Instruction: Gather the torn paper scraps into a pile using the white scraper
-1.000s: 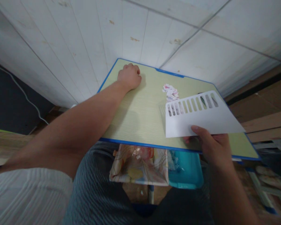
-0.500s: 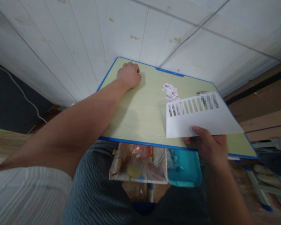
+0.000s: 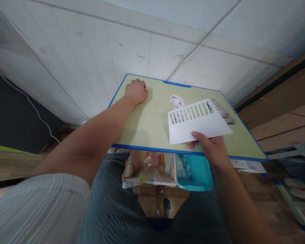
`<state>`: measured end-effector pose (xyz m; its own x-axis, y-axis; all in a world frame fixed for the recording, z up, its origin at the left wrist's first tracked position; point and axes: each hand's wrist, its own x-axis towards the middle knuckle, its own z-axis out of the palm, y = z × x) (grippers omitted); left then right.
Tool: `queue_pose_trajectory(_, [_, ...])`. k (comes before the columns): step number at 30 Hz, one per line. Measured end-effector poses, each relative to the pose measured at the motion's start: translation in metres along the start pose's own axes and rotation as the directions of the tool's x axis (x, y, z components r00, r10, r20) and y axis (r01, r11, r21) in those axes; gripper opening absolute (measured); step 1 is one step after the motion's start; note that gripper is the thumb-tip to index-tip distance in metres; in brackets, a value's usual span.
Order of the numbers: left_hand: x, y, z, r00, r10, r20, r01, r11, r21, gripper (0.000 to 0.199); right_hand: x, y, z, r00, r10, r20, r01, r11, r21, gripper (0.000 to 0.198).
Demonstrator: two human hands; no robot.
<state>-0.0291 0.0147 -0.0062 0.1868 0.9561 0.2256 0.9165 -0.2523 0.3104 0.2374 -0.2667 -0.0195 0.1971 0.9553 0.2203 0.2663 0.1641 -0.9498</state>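
Observation:
My right hand (image 3: 212,147) grips a white card (image 3: 190,127) by its near edge, thumb on top and fingers underneath. A row of long rounded slots is cut along the card's far side, and the card is held tilted above the light green tabletop (image 3: 147,125). Beyond it lies a small heap of white and pink paper pieces (image 3: 177,101), partly seen through the slots. On the far left of the tabletop rests my left hand (image 3: 136,91), its fingers curled into a loose fist with nothing seen in it. A blurred-out, pixelated patch covers the spot right of the card.
Under the near blue edge (image 3: 152,149) of the table hang a patterned cloth-lined bin (image 3: 149,181) with a clear and red wrapper, and a turquoise tray (image 3: 197,174) with small pale scraps. A white panelled wall (image 3: 132,47) stands behind. Brown wooden furniture (image 3: 289,101) is at the right.
My right hand and the card have moved slightly left over the table, and the card has turned a little. My left hand stays in place on the tabletop. The camera view has shifted.

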Motion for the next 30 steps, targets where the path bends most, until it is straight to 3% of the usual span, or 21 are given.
queue_pose_trajectory(5, [-0.046,0.000,-0.014,1.000,0.007,0.021,-0.009,0.994,0.107,0.048,0.004,0.010,0.000,0.999,0.017,0.047,-0.018,0.999,0.026,0.041])
queue_pose_trajectory(12, [-0.108,-0.004,-0.020,0.999,0.042,0.017,-0.043,0.991,0.125,0.054,0.013,0.017,0.003,0.996,0.036,0.077,-0.044,0.994,0.101,0.047])
queue_pose_trajectory(17, [-0.114,0.001,-0.022,1.000,0.022,0.017,-0.024,0.990,0.142,0.051,0.017,0.019,0.003,0.994,0.035,0.100,-0.046,0.993,0.108,0.056])
queue_pose_trajectory(30, [-0.110,-0.003,-0.016,1.000,0.028,-0.008,-0.027,0.992,0.127,0.052,0.020,0.022,0.005,0.996,0.024,0.086,-0.034,0.992,0.118,0.056])
